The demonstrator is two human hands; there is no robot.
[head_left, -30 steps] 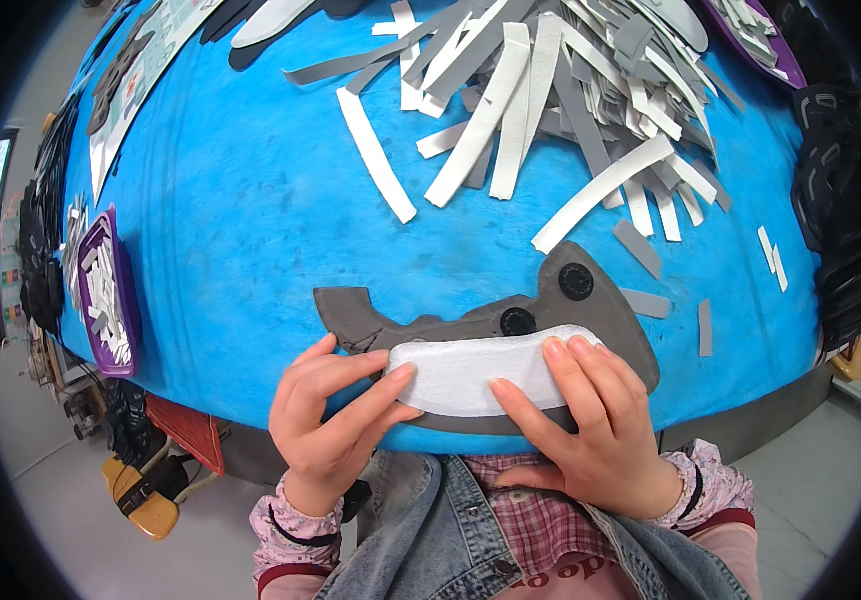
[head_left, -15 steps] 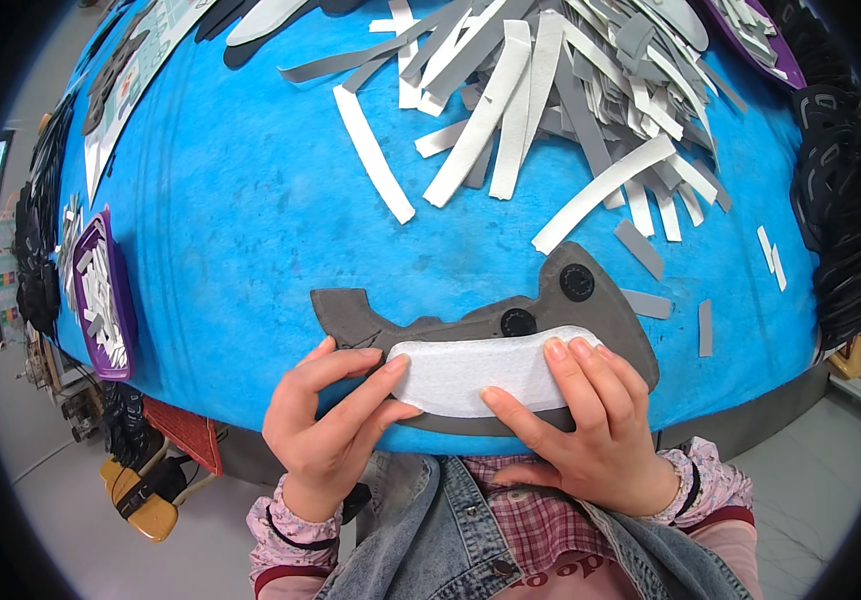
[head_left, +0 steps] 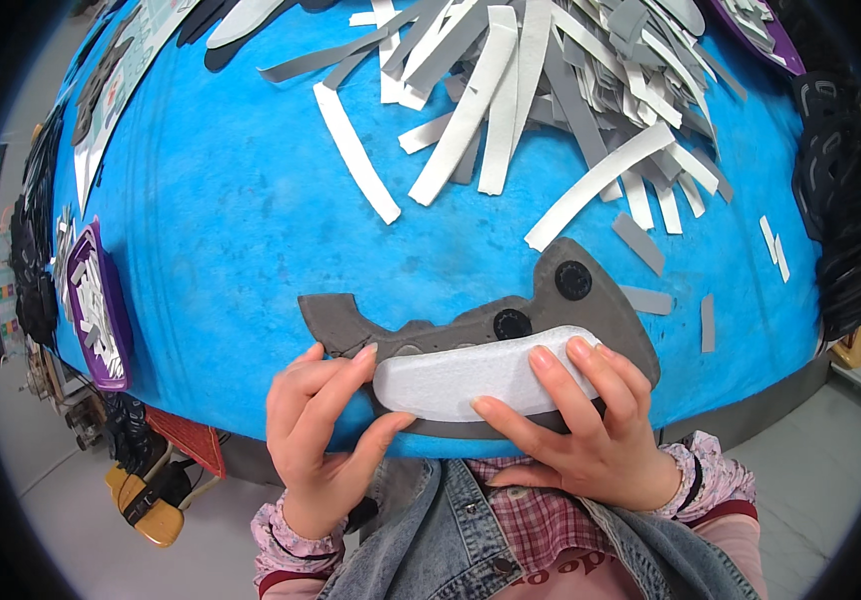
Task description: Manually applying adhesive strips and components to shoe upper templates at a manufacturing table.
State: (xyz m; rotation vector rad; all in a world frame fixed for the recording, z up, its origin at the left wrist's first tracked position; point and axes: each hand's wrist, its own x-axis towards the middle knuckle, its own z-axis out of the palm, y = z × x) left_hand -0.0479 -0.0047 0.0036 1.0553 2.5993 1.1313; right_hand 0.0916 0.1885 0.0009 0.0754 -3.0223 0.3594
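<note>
A curved grey foam piece (head_left: pixel 606 300) with two round black discs lies at the near edge of the blue table. Over its lower part lies a long white felt pad (head_left: pixel 451 375) with rounded ends. My right hand (head_left: pixel 596 430) grips the pad's right half, fingertips on its upper edge and thumb on its lower edge. At the left end is my left hand (head_left: pixel 326 425), index finger and thumb apart. Its index fingertip is at the grey foam and its thumb by the lower edge. Pale oval marks show on the foam above the pad.
A large heap of white and grey strips (head_left: pixel 581 90) covers the far middle of the blue table (head_left: pixel 221 230). Purple baskets of strips stand at the left (head_left: pixel 116 340) and far right (head_left: pixel 781 45). Stacked black pieces (head_left: pixel 846 230) line the right edge. Loose grey strips (head_left: pixel 639 245) lie beyond the foam.
My left index finger has come off the white pad's left end, and its gap from the thumb has widened. Both pieces appear slightly further left, and the whole view has shifted a little.
</note>
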